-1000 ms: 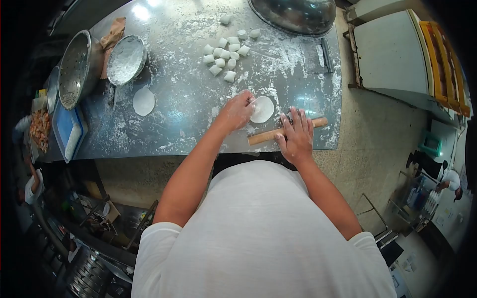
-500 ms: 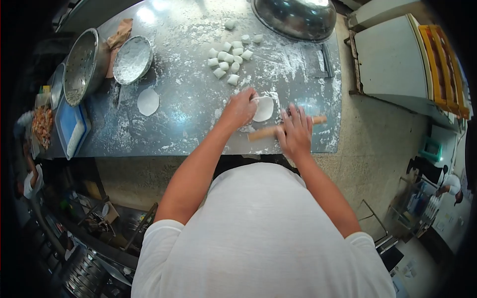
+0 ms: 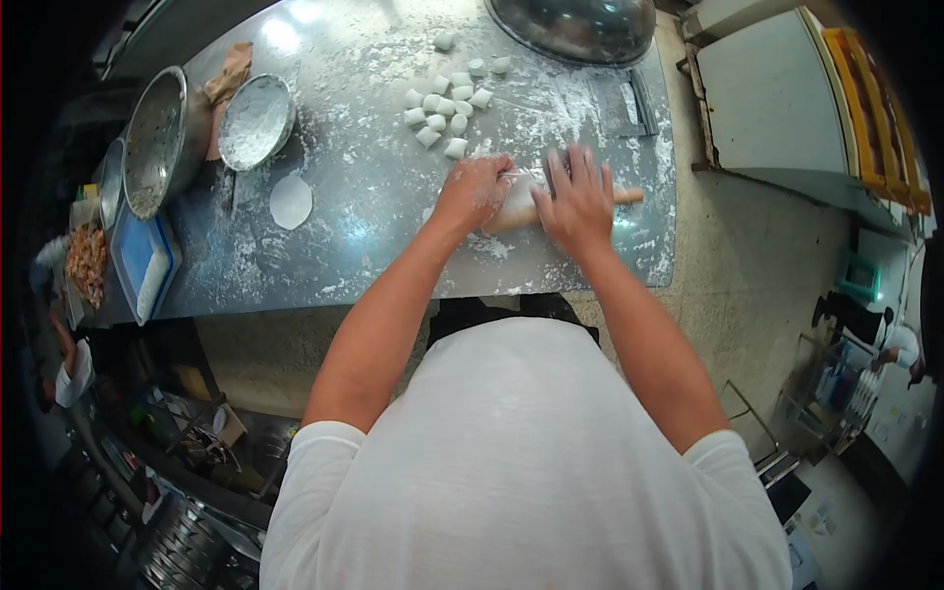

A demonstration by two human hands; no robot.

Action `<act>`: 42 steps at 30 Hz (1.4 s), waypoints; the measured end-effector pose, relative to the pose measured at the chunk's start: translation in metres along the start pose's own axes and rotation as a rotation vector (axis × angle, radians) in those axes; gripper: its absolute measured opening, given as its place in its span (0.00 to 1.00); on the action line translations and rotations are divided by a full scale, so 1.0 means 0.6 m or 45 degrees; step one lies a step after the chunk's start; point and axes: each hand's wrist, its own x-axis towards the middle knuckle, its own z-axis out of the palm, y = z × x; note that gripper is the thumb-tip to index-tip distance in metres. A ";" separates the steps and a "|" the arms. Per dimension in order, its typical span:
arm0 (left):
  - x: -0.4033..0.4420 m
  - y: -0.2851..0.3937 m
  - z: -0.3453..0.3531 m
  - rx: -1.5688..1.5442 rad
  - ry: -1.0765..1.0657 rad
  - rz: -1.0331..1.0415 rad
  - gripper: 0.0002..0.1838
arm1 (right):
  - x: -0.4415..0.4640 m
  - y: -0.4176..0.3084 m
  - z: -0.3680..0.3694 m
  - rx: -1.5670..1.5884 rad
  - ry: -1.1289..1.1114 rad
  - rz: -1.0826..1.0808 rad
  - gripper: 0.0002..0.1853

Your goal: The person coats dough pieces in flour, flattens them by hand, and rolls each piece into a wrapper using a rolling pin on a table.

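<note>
My left hand [image 3: 474,191] pinches the left edge of a thin white dough round [image 3: 518,193] on the floured metal table [image 3: 374,167]. My right hand [image 3: 576,200] lies flat with its fingers stretched out on a wooden rolling pin [image 3: 626,197], slightly blurred. The pin lies over the lower part of the round, its left end just right of my left hand. Beyond my hands sit several small white dough pieces [image 3: 458,106]. Another flat dough round [image 3: 291,203] lies further left.
At the left are a bowl of white flour [image 3: 257,122], a large metal bowl [image 3: 162,138], a blue tray [image 3: 133,258] and a container of chopped filling [image 3: 86,262]. A big dark metal lid or bowl [image 3: 580,29] stands at the back. People appear at both far sides.
My right hand has pushed the rolling pin away from my body, from in front of the dough round onto it. My left hand still pinches the round's edge.
</note>
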 end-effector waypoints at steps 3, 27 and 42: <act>-0.035 0.011 -0.002 -0.297 -0.069 -0.410 0.10 | -0.123 0.032 0.005 0.073 -0.002 -0.117 0.32; -0.049 0.032 -0.008 -0.376 -0.052 -0.497 0.16 | 0.015 0.001 0.011 0.016 0.054 -0.096 0.31; -0.217 -0.162 -0.190 -1.419 0.613 -0.400 0.16 | -0.131 0.028 0.034 -0.024 0.135 -0.056 0.23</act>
